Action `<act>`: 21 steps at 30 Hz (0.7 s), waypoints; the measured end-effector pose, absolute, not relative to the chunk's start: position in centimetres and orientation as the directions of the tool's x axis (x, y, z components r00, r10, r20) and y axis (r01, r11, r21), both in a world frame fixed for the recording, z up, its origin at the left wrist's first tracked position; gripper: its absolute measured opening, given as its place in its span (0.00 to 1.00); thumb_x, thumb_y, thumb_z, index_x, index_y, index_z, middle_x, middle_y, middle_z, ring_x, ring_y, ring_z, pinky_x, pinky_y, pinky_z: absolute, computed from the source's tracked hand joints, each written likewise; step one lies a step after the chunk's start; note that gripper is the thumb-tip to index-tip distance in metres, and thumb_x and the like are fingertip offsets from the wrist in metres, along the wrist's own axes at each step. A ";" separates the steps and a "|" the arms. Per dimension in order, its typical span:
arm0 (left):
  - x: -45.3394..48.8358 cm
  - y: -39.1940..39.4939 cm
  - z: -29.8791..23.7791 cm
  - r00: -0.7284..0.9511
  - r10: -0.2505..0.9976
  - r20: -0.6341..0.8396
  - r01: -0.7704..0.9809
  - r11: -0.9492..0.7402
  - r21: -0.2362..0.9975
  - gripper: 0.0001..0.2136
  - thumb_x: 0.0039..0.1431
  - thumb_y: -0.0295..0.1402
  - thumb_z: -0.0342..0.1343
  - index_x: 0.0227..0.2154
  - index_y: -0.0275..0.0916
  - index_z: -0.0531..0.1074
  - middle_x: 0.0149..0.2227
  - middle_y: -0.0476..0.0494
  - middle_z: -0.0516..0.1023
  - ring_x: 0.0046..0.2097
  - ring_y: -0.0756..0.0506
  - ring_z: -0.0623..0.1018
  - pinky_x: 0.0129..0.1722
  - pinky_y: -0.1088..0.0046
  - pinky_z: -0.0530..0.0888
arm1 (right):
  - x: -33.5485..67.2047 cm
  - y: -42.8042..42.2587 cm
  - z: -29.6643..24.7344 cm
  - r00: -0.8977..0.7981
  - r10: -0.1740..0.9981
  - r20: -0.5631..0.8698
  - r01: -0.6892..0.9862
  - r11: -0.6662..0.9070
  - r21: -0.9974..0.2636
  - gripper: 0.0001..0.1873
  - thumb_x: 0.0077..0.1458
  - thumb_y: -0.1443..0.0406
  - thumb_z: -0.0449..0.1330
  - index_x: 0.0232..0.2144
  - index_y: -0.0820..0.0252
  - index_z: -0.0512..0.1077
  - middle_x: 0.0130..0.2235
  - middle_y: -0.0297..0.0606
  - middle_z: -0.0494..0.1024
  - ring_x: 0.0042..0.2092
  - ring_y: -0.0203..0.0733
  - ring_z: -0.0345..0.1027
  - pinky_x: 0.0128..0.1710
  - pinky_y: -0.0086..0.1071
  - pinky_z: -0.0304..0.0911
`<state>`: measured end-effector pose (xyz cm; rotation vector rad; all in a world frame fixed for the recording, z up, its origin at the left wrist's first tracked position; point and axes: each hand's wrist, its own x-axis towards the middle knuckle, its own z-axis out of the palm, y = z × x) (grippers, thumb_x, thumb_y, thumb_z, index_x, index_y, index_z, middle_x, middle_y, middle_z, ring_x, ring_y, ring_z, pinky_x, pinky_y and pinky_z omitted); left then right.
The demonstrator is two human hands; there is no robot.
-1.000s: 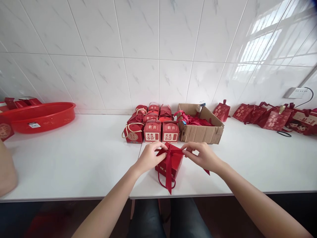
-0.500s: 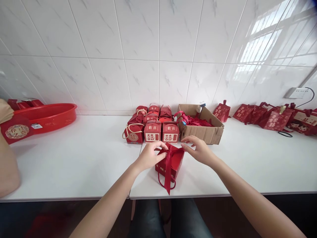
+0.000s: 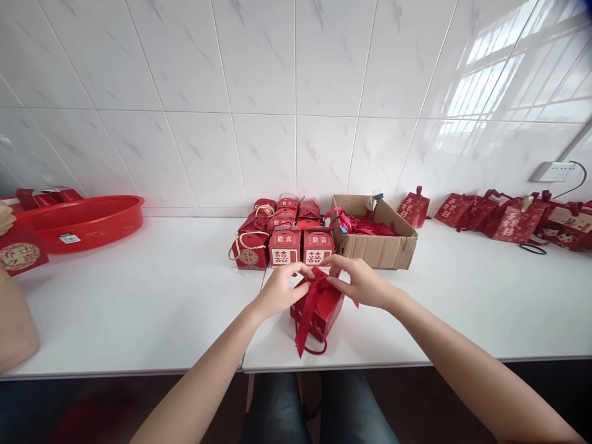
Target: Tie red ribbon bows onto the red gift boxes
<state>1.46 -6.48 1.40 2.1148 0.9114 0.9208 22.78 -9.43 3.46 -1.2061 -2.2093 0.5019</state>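
Note:
A red gift box (image 3: 329, 308) stands on the white table near its front edge. A red ribbon (image 3: 306, 320) is looped at the box's top, and one tail hangs down the near side. Below it curves a dark red cord handle (image 3: 319, 350). My left hand (image 3: 283, 290) pinches the ribbon at the top from the left. From the right, my right hand (image 3: 358, 280) has its thumb and fingers closed on the ribbon by the bow. The knot itself is partly hidden by my fingers.
Behind the box stand several red boxes (image 3: 285, 246) and a cardboard box (image 3: 377, 253) of red ribbons. More red boxes (image 3: 515, 219) line the wall at right. At left are a red basin (image 3: 106, 222) and another person's arm (image 3: 13, 320) beside a red box.
My right hand has moved left to the bow, while my left hand keeps its place. The hanging ribbon tail has swung left. The other person's box has shifted left.

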 end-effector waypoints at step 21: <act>2.0 -6.1 2.9 0.608 0.753 0.250 0.396 -0.561 0.727 0.05 0.49 0.26 0.50 0.30 0.40 0.63 0.34 0.50 0.69 0.38 0.49 0.69 0.42 0.70 0.68 | 21.9 -7.4 3.5 -0.335 0.937 0.102 0.560 0.285 -0.778 0.18 0.57 0.56 0.54 0.45 0.60 0.69 0.41 0.40 0.75 0.34 0.36 0.67 0.31 0.29 0.61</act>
